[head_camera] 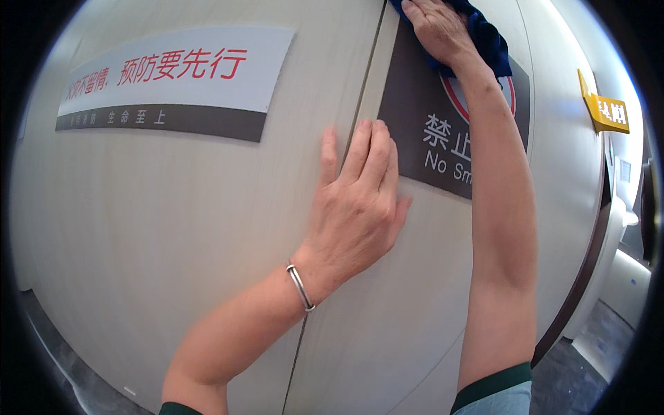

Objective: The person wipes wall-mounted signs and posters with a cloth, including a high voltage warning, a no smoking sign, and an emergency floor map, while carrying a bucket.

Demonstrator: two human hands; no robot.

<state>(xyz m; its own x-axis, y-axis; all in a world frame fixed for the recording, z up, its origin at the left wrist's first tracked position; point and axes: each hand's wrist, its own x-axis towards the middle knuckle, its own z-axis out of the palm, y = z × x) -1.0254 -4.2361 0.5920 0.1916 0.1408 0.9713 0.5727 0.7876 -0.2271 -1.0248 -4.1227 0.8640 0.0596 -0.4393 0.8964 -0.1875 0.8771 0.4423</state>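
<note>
My right hand [441, 31] reaches up and presses a dark blue cloth [490, 44] against the upper part of a dark grey prohibition sign [410, 104]. Part of the sign's red ring and white lettering is hidden behind the cloth and my right forearm. My left hand [358, 207] lies flat on the pale wall panel [218, 207], across a narrow vertical seam, holding nothing. Its fingers are spread, with some fingertips at the sign's lower left edge. A silver bangle [301, 288] circles my left wrist.
A white and grey sign [176, 78] with red writing is mounted on the left panel. At the right, a yellow sign [609, 111] juts from the wall beside an opening. Dark floor [565, 376] shows at the lower right.
</note>
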